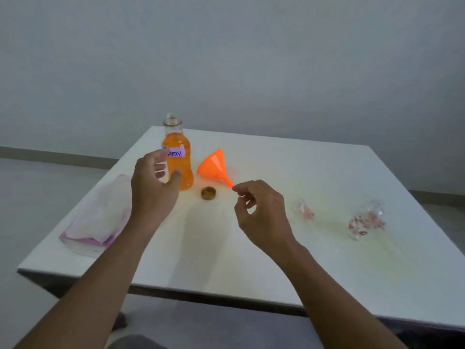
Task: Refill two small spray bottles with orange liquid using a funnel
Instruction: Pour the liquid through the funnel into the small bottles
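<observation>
While both bare forearms reach in from the bottom of the frame, a white table (327,260) fills the middle and lower right under a plain grey wall. At left centre a folded white cloth with a pink edge (97,220) lies on the table near its left edge. Just right of it the left hand (151,190) is raised, fingers and thumb spread apart in a curve, open toward the bottle, holding nothing; whether the fingertips touch the glass I cannot tell. The clear bottle of orange liquid (178,167) stands upright, uncapped, centre left toward the far edge, a purple label with handwriting on its front, the liquid up to the shoulder. In front of it, slightly right, a gold cap (208,193) lies on the table, open side up. Right of the bottle the orange funnel (214,165) lies on its side, wide mouth toward the upper left, spout pointing lower right. The right hand (261,212) is at centre, thumb and forefinger pinched together right at the spout tip; whether they actually grip it is not clear. Further right two small clear spray bottles, blurred: the nearer small one (304,210), then the larger one with red spots (366,220) near the right edge, both well apart from the funnel.
</observation>
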